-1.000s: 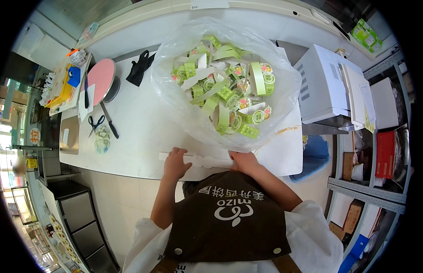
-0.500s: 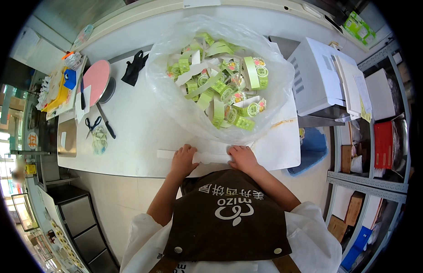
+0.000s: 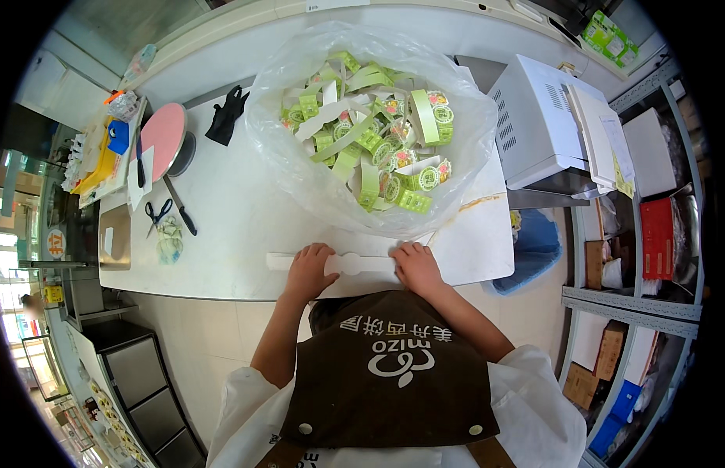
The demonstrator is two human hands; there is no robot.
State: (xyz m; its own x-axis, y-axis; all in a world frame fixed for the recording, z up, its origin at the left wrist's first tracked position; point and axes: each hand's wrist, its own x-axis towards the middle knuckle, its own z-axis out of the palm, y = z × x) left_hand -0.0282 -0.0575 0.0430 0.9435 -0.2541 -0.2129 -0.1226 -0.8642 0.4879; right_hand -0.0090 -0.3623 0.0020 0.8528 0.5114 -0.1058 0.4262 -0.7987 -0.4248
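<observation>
A white paper strip with a rounded middle lies along the table's near edge. My left hand closes over its left part, with the thumb apart from the fingers and a short end of the strip showing beyond. At the other end, the fingertips of my right hand grip the strip, fingers curled. Just past both hands sits a big clear plastic bag, its mouth wide. Several green and white printed paper bands are heaped inside, some bent into loops.
On the white table, scissors, a knife, a crumpled cloth, black gloves and a pink turntable lie to the left. A white appliance stands at right, above a blue bin. Metal shelving borders the right.
The view has shifted slightly. Both hands stay on the strip in nearly the same place; the bag and the bands in it look unchanged.
</observation>
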